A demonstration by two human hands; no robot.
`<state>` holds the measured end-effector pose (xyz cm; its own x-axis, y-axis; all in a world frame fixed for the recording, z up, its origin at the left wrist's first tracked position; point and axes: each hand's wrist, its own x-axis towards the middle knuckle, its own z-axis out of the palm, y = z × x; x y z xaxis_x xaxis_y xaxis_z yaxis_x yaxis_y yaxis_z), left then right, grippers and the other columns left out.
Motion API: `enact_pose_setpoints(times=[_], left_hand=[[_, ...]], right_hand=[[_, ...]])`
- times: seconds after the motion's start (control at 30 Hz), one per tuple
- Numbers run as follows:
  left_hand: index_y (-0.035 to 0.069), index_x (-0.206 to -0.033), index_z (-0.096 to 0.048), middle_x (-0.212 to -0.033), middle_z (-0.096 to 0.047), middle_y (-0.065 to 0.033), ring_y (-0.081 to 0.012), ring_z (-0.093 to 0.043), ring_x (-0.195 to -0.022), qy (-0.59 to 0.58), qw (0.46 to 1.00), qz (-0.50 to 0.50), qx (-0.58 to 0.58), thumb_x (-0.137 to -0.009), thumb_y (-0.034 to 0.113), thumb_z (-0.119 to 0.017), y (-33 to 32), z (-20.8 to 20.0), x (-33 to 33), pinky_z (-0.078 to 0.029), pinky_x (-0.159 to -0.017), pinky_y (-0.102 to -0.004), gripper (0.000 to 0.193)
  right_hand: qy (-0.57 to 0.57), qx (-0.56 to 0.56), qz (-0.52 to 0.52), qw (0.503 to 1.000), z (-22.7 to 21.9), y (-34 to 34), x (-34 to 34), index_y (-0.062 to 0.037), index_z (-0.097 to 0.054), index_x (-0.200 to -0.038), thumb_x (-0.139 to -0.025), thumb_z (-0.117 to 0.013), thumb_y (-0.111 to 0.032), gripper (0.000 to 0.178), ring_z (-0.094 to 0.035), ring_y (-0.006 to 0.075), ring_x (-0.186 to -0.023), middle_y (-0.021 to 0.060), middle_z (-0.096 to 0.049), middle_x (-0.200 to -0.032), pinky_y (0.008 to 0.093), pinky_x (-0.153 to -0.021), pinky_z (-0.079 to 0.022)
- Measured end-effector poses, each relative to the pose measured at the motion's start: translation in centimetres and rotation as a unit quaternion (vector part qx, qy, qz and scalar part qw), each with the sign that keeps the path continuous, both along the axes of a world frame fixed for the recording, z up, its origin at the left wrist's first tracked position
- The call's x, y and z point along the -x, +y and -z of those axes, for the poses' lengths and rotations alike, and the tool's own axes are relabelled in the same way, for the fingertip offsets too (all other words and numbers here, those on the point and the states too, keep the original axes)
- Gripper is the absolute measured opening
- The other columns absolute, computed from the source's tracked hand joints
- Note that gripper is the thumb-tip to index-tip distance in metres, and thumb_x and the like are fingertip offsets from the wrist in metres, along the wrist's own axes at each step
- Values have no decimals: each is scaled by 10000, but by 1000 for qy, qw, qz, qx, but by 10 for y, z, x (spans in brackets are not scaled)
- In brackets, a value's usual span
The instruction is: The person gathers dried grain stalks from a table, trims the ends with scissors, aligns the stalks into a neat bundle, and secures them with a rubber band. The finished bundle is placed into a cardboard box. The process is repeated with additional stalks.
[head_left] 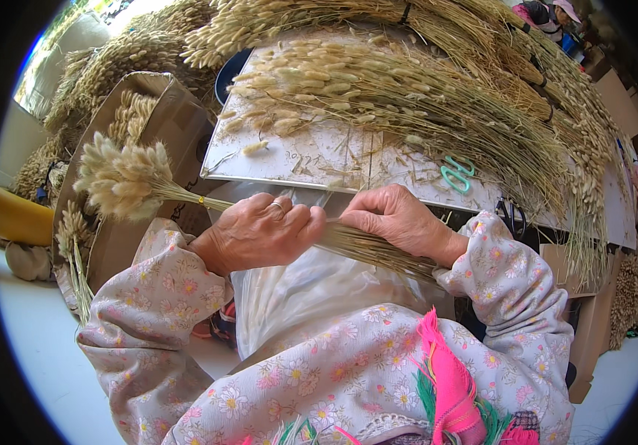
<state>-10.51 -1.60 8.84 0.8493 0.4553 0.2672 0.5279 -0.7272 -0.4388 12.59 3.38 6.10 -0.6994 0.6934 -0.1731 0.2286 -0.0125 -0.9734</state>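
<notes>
A bunch of dried bunny-tail grass (127,176) lies across in front of me, fluffy cream heads to the left and stems running to the right. A thin yellow band (201,199) circles the stems just below the heads. My left hand (263,230), with a ring on one finger, is closed around the stems near the middle. Close beside it, my right hand (397,222) is pinched, thumb against fingers, at the stems' lower part; whether it holds a separate tie there is hidden. Loose stem ends (378,251) pass under my right hand toward the sleeve.
Beyond my hands, a white table (297,159) carries a loose heap of grass (408,104), tied bundles (475,37) and teal-handled scissors (458,175). Dark-handled scissors (512,216) are at its near edge. A cardboard box (104,245) stands left. Another person (549,16) is far right.
</notes>
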Motion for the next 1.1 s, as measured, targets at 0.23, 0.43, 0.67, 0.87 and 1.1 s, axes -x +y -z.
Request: enact_pose_setpoints(times=[0.23, 0.43, 0.67, 0.87, 1.1], left_hand=[[45, -957, -605, -621, -422, 52, -78, -496, -560, -4, 1000, -3, -14, -725, 143, -613, -1, -2, 7, -343, -470, -235, 252], [68, -949, -613, -614, -407, 52, -76, -468, -549, -20, 999, -14, -39, -721, 145, -616, -3, -7, 26, -338, -474, -232, 240], [81, -979, -595, -671, -426, 41, -78, -452, -569, 21, 994, 49, -97, -754, 173, -625, 10, -7, 17, -335, -492, -242, 245], [76, -911, -572, -680, -462, 50, -65, -509, -603, -6, 990, 123, -65, -748, 200, -590, 35, -36, -2, -361, -503, -210, 206], [77, -1105, -576, -1107, -567, -54, -186, -541, -1109, -39, 986, 31, -159, -824, 250, -564, 34, -64, -11, -424, -939, -379, 330]], right_hand=[[-81, -216, 46, 972, -11, 18, -41, -14, -680, -803, -822, -641, -110, 106, -578, 100, -593, 62, -639, -648, 261, -565, -459], [-379, -414, -9, 828, -38, 46, -143, -1, -653, -742, -790, -633, -118, 127, -599, 290, -601, 129, -598, -613, 360, -607, -463], [-220, -449, -17, 866, -52, 33, -110, -9, -570, -1133, -792, -675, -232, 421, -576, 385, -1010, 201, -598, -1115, 391, -851, -474], [-105, -324, -106, 934, -32, -4, 3, 26, -499, -1129, -816, -686, -338, 515, -606, 441, -717, 258, -614, -737, 477, -630, -487], [-12, -329, 16, 944, -25, 26, 13, 1, -530, -803, -904, -611, -224, 259, -511, 156, -424, 57, -514, -508, 330, -400, -370]])
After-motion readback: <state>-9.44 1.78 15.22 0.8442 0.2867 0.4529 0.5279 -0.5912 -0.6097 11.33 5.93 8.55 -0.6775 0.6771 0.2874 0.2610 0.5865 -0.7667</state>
